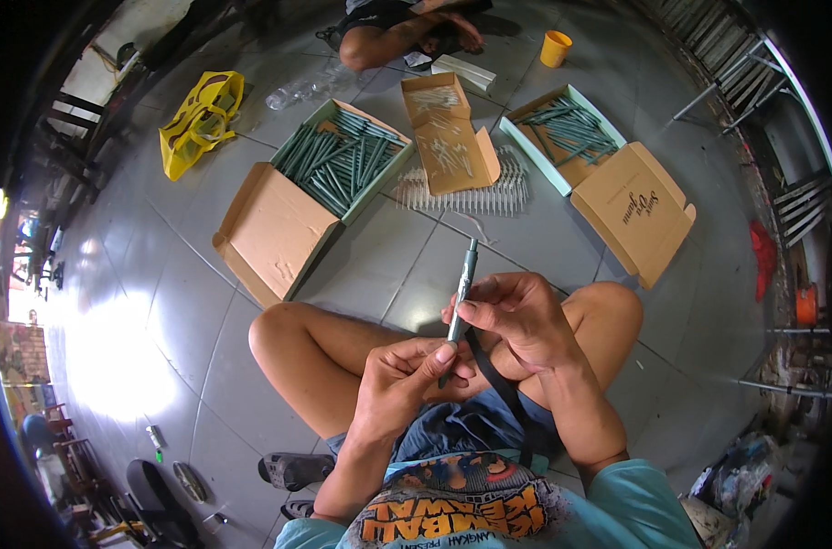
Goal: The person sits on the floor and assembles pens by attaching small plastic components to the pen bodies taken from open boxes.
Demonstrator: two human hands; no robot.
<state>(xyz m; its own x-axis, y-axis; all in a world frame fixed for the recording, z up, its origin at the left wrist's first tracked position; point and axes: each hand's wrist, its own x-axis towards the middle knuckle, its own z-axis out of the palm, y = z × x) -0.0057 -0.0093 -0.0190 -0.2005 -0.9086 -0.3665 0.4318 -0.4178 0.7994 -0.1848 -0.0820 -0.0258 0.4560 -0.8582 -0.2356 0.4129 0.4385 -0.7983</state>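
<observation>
A dark green pen (pixel 466 274) stands nearly upright between my two hands, above my crossed legs. My left hand (pixel 405 377) pinches its lower end between thumb and fingers. Higher up, the thumb and fingers of my right hand (pixel 516 316) grip the barrel; the pen's top pokes out above them. Beyond my knees on the left, an opened box (pixel 279 224) holds many similar green pens (pixel 335 156). A second opened box (pixel 631 206) on the right holds more pens (pixel 571 128). Between them lies a small brown carton (pixel 448 137) with thin pale pieces in it.
Rows of clear small parts (pixel 416 194) lie beneath the small carton. A yellow bag (pixel 201 119), clear plastic bottles (pixel 306 87), a white tray-like piece (pixel 463 73) and a yellow cup (pixel 555 48) are on the tiled floor. Another person (pixel 393 37) sits opposite. Sandals (pixel 297 471) lie at my left.
</observation>
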